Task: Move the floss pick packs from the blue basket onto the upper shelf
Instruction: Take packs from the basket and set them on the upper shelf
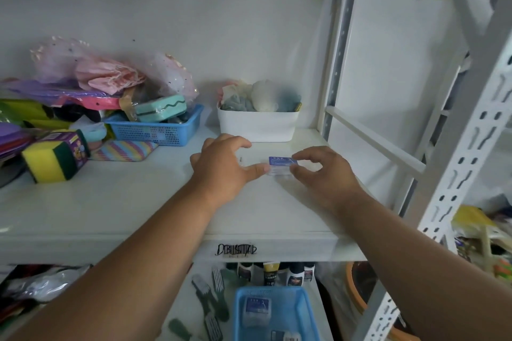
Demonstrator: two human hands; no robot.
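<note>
A clear floss pick pack with a blue label (279,165) lies on the white upper shelf (138,202), in front of a white tub. My right hand (321,174) pinches its right end with thumb and forefinger. My left hand (224,166) is over the shelf just left of it, fingers curled, thumb tip touching the pack's left end. On the lower shelf a blue basket (303,310) holds two more packs, one (256,310) at its left and another (284,336) at the frame's bottom edge.
The white tub (257,124) of cloths stands behind the hands. A second blue basket (155,130), sponges (52,160) and bags crowd the upper shelf's left. A perforated steel upright (465,163) rises on the right. Brushes (210,302) and bottles (271,273) lie beside the lower basket.
</note>
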